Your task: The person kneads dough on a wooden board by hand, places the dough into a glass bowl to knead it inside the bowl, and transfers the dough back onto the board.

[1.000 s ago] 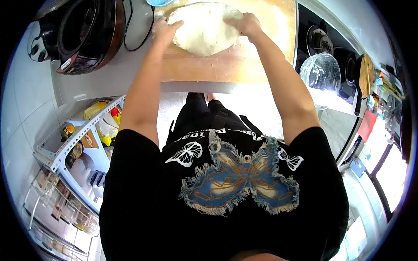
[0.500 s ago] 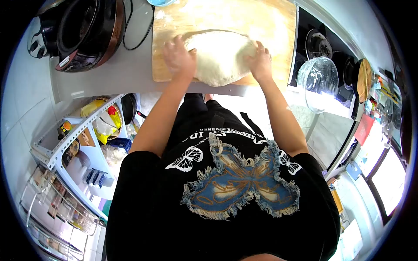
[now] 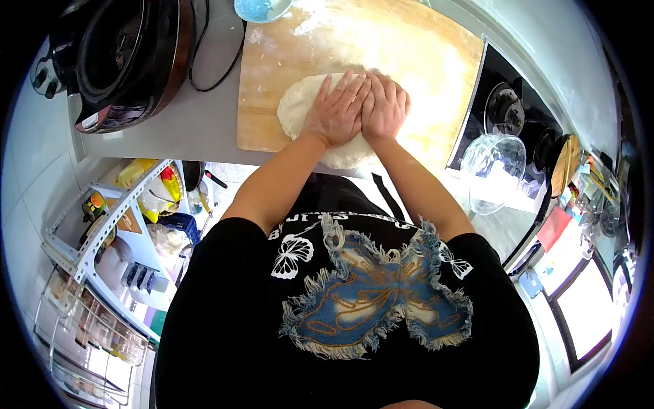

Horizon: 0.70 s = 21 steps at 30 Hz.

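Note:
A large pale lump of dough [image 3: 298, 102] lies on the wooden board [image 3: 436, 75], close to the board's near edge. On top of the dough my left hand [image 3: 338, 109] lies with its fingers spread a little. Beside it, touching it, my right hand [image 3: 385, 105] presses on the dough's right side, fingers stretched forward. Both palms hide part of the dough. White flour [image 3: 312, 19] is scattered at the far left of the board, near a blue bowl [image 3: 259, 8] at its edge.
A black appliance [image 3: 129, 61] with a cable stands on the counter [image 3: 163, 140] at the left. On the right are a clear glass bowl [image 3: 492, 174] and a black stove [image 3: 503, 109]. A white shelf unit [image 3: 109, 225] stands below left.
Both hands have moved from the two sides of the dough to its top and now lie side by side. The view has shifted, showing more of the board's far side.

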### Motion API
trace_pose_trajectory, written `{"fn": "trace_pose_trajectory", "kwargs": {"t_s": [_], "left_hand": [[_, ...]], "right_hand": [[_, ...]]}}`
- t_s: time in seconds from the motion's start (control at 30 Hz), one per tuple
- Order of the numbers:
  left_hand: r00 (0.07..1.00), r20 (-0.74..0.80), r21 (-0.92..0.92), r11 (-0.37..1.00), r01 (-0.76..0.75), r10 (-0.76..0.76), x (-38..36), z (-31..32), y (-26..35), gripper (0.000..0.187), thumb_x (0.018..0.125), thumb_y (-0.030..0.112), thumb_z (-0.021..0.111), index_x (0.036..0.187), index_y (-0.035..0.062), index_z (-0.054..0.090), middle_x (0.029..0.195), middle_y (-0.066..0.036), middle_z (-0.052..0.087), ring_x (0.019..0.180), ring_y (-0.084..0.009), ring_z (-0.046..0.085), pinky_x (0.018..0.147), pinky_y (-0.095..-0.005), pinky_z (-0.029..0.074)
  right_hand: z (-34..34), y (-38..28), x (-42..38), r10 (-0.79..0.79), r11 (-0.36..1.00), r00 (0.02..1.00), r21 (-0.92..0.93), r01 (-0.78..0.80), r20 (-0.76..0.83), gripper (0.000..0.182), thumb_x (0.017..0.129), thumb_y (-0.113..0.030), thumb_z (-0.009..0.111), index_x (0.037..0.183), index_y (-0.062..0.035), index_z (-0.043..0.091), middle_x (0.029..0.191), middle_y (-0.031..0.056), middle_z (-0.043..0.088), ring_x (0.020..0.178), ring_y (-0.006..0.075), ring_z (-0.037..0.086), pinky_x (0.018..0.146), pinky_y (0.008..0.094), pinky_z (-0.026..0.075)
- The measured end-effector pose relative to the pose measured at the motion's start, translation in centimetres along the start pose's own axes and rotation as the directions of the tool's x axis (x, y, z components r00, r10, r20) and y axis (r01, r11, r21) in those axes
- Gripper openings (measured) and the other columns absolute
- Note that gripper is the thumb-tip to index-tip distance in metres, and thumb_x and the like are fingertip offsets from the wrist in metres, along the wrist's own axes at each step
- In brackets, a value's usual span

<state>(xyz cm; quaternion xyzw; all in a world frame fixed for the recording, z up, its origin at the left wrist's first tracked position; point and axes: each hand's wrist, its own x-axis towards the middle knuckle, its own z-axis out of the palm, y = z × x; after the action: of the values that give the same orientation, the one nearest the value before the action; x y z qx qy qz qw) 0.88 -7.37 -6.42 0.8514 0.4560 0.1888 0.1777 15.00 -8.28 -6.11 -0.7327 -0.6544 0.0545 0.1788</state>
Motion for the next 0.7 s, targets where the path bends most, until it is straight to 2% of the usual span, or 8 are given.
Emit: {"fn": "trace_pose_trajectory", "kwargs": {"t_s": [0.23,0.3,0.37,0.4,0.43,0.5,0.57,0.7], "left_hand": [[0.999,-0.011,0.060,0.997,-0.045,0.045,0.6,0.4,-0.8,0.057,0.096,0.037,0.052,0.147,0.0109,0.050,0.154,-0.006,0.046,0.145,-0.0257,0.039,0.120,-0.0536,0.024],[0.993,0.108,-0.075,0.996,-0.039,0.047,0.8,0.4,-2.1,0.055,0.097,0.039,0.052,0.145,0.0126,0.052,0.156,-0.006,0.043,0.145,-0.0263,0.038,0.121,-0.0517,0.024],[0.992,-0.120,0.143,0.988,0.055,-0.037,-1.9,3.0,-6.2,0.068,0.093,0.045,0.058,0.151,0.0115,0.043,0.155,-0.012,0.041,0.144,-0.0324,0.036,0.116,-0.0492,0.031],[0.943,-0.317,0.303,0.932,0.198,-0.097,-2.8,3.0,-7.6,0.074,0.091,0.051,0.061,0.150,0.0107,0.044,0.152,-0.016,0.045,0.141,-0.0349,0.039,0.114,-0.0463,0.034],[0.944,-0.319,0.301,0.935,0.190,-0.089,-2.8,1.2,-8.2,0.074,0.091,0.051,0.061,0.150,0.0107,0.044,0.152,-0.016,0.045,0.141,-0.0349,0.039,0.114,-0.0463,0.034],[0.735,0.251,-0.150,0.724,0.673,-0.631,-2.4,-3.7,-7.7,0.066,0.079,0.051,0.078,0.126,0.0089,0.060,0.133,-0.017,0.059,0.124,-0.0388,0.054,0.100,-0.0495,0.045],[0.768,0.224,-0.157,0.756,0.635,-0.599,-1.9,-3.3,-7.0,0.070,0.074,0.051,0.082,0.125,0.0079,0.058,0.128,-0.017,0.061,0.121,-0.0384,0.057,0.097,-0.0493,0.047],[0.826,0.182,-0.182,0.807,0.562,-0.534,-0.9,-3.3,-5.1,0.074,0.067,0.043,0.090,0.120,0.0060,0.053,0.109,-0.017,0.067,0.108,-0.0361,0.064,0.088,-0.0459,0.050]], "right_hand": [[0.1,0.8,0.6,0.036,0.998,0.993,-0.058,-0.029,0.112,0.037,0.097,-0.032,0.051,0.131,-0.0236,0.063,0.134,0.0009,0.058,0.127,0.0267,0.050,0.113,0.0455,0.030],[-2.1,2.5,1.4,0.026,0.994,0.938,0.092,-0.062,0.346,0.044,0.099,-0.036,0.055,0.141,-0.0245,0.056,0.142,0.0058,0.053,0.135,0.0277,0.046,0.115,0.0452,0.034],[0.3,8.0,0.4,0.073,0.558,0.960,0.787,-0.264,0.270,0.051,0.094,-0.021,0.064,0.143,-0.0103,0.053,0.145,0.0132,0.051,0.133,0.0317,0.049,0.111,0.0429,0.040],[-2.2,9.0,1.0,0.195,0.885,0.907,0.332,-0.327,0.374,0.064,0.088,-0.023,0.075,0.142,-0.0012,0.050,0.138,0.0162,0.055,0.128,0.0279,0.054,0.107,0.0361,0.046],[-4.0,7.9,1.1,0.201,0.885,0.909,0.330,-0.329,0.366,0.064,0.088,-0.023,0.075,0.142,-0.0012,0.050,0.138,0.0162,0.055,0.128,0.0279,0.054,0.107,0.0361,0.046],[-6.4,5.3,1.0,0.441,0.519,0.655,0.421,-0.744,0.614,0.078,0.080,-0.033,0.084,0.141,0.0020,0.050,0.129,0.0154,0.063,0.120,0.0249,0.060,0.103,0.0353,0.049],[-5.0,5.0,1.2,0.437,0.619,0.761,0.453,-0.641,0.480,0.084,0.073,-0.040,0.089,0.137,0.0022,0.054,0.122,0.0171,0.068,0.108,0.0268,0.067,0.097,0.0370,0.053],[-5.7,4.6,2.8,0.406,0.674,0.652,0.273,-0.687,0.640,0.078,0.069,-0.040,0.091,0.126,0.0059,0.064,0.111,0.0202,0.072,0.099,0.0264,0.071,0.089,0.0372,0.056]]}}
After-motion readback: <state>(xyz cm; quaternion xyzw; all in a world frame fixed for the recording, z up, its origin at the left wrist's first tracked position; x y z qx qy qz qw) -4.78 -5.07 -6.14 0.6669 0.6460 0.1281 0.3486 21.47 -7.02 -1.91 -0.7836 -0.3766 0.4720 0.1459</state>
